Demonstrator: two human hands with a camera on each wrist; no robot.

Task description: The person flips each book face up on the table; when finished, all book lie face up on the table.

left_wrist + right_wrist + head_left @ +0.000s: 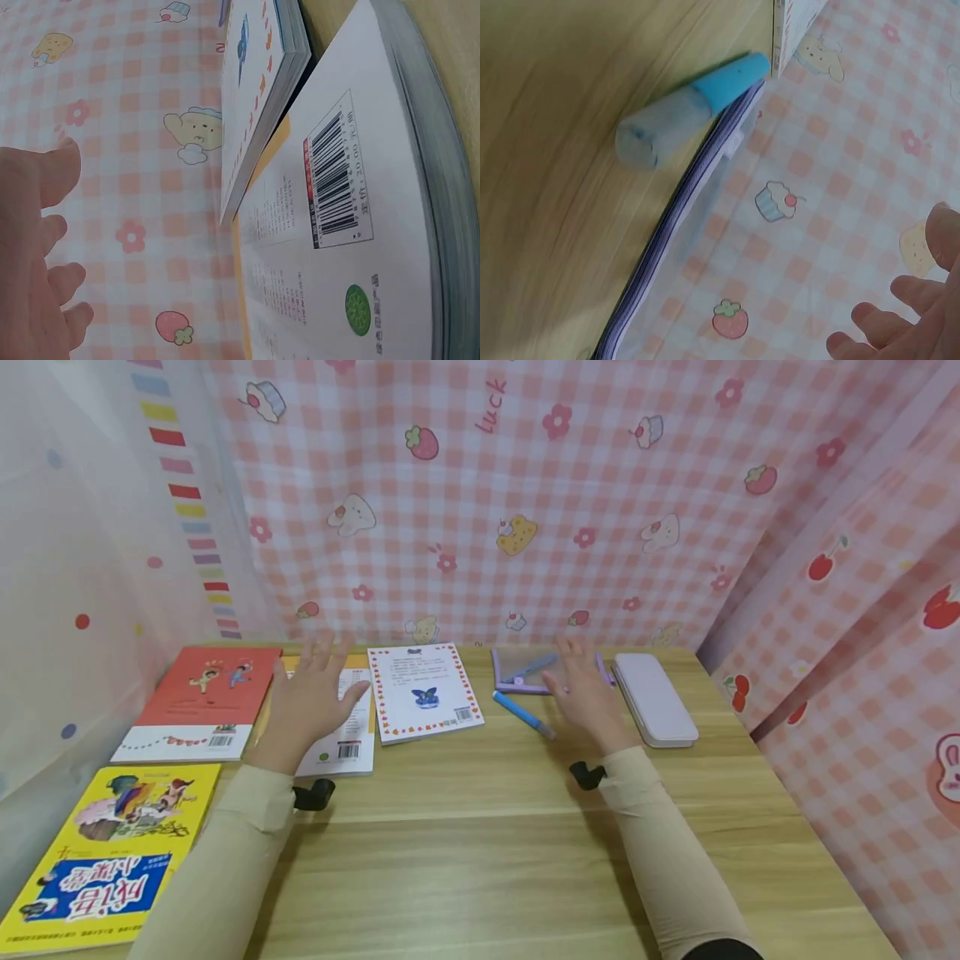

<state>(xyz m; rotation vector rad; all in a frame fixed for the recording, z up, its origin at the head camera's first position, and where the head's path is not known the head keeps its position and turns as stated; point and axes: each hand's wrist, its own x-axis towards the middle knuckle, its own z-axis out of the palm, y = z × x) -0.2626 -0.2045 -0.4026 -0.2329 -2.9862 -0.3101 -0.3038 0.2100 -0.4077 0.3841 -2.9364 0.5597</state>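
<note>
In the head view my left hand (311, 706) is held with fingers spread over a white and orange book (341, 739); the left wrist view shows a gap between hand and book. My right hand (588, 693), its fingers extended, hovers over a clear pouch with purple edges (517, 687). Part of the pouch is hidden behind that hand. A blue pen shape (536, 667) shows at the pouch; whether it lies inside I cannot tell. In front of the pouch lies a blue-capped marker (697, 105) with a whitish body. Neither hand holds anything.
A white book with a leaf border (423, 693) lies between the hands. At the left are a red book (217, 693) and a yellow book (120, 852). A pale lilac case (656, 702) stands right of the right hand. Checked curtains (480, 568) hang behind the wooden table (457, 860).
</note>
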